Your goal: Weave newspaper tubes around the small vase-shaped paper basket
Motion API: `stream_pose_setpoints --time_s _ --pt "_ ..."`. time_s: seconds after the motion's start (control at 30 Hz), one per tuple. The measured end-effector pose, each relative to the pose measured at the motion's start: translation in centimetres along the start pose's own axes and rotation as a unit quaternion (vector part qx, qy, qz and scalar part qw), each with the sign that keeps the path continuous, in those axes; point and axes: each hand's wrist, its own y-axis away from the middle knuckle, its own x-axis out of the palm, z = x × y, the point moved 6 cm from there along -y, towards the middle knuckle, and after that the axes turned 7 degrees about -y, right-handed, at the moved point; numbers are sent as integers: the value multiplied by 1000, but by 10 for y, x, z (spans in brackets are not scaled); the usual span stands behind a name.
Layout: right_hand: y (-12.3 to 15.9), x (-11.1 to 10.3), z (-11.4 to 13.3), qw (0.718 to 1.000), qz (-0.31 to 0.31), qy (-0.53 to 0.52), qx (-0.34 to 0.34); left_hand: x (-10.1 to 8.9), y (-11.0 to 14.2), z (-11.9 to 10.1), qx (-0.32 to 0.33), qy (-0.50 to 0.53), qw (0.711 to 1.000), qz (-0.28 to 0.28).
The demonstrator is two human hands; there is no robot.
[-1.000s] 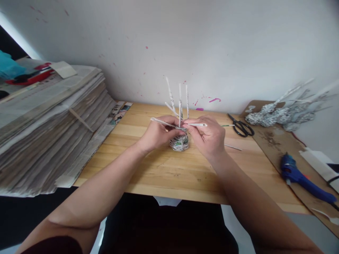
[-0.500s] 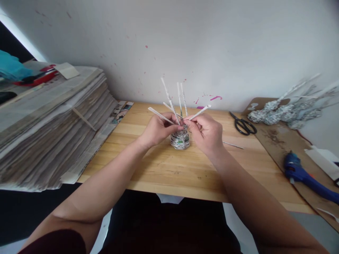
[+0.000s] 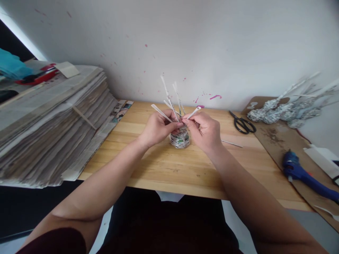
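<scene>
A small woven basket [image 3: 180, 140] of rolled newspaper stands on the wooden table, with several white paper tubes sticking up from its top. My left hand [image 3: 159, 128] is closed around the basket's upper rim from the left, thumb and fingers pinching at the base of the tubes. My right hand [image 3: 205, 128] pinches a short paper tube [image 3: 194, 111] close to the rim, its loose end pointing up and right. The fingertips of both hands nearly meet and cover part of the rim.
A tall newspaper stack [image 3: 60, 123] stands at the left. Black scissors [image 3: 242, 124] and a thin paper tube [image 3: 232, 143] lie to the right. Beyond them are a blue glue gun [image 3: 304, 176] on brown cardboard and several woven paper pieces [image 3: 280, 109].
The tube in my right hand has shifted left and stands slightly steeper. The back tubes lean further left. Both hands stay at the basket's rim.
</scene>
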Motion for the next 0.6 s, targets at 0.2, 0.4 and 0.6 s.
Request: stream_pose_setpoints --time_s 0.2,0.4,0.6 --pt "0 2 -2 1000 -18 -8 -17 2 1 -3 20 -37 999 -15" --pt "0 4 -7 1000 -24 -3 -5 0 -6 2 42 -36 998 -19" --pt "0 5 -14 999 -35 -20 16 -30 11 -21 89 -96 973 -191"
